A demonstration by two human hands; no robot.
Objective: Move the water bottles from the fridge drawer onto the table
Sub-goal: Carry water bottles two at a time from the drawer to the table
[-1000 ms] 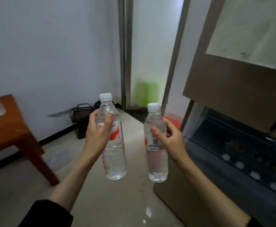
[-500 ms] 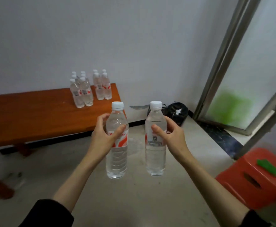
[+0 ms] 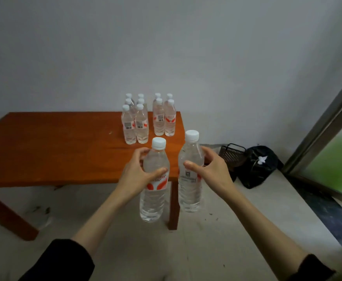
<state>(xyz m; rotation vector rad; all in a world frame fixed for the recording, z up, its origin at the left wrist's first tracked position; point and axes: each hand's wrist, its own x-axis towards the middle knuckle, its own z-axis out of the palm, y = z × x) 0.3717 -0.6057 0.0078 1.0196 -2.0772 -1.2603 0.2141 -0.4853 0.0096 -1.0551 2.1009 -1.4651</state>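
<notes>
My left hand (image 3: 136, 175) grips a clear water bottle (image 3: 153, 199) with a white cap and red-white label, held upright. My right hand (image 3: 211, 171) grips a second upright water bottle (image 3: 189, 191) beside it. Both hang in the air just in front of the near right corner of the brown wooden table (image 3: 54, 151). Several more water bottles (image 3: 147, 118) stand in two groups at the table's far right end, close to the wall. The fridge drawer is out of view.
A black basket (image 3: 232, 153) and a black bag (image 3: 256, 167) sit on the floor right of the table against the wall. A metal door frame (image 3: 324, 126) slants along the right side. The table leg (image 3: 174, 203) stands behind the held bottles.
My view has swung left from the fridge to the table, which now lies straight ahead and closer. Both hands still carry their bottles, now near the table's right corner.
</notes>
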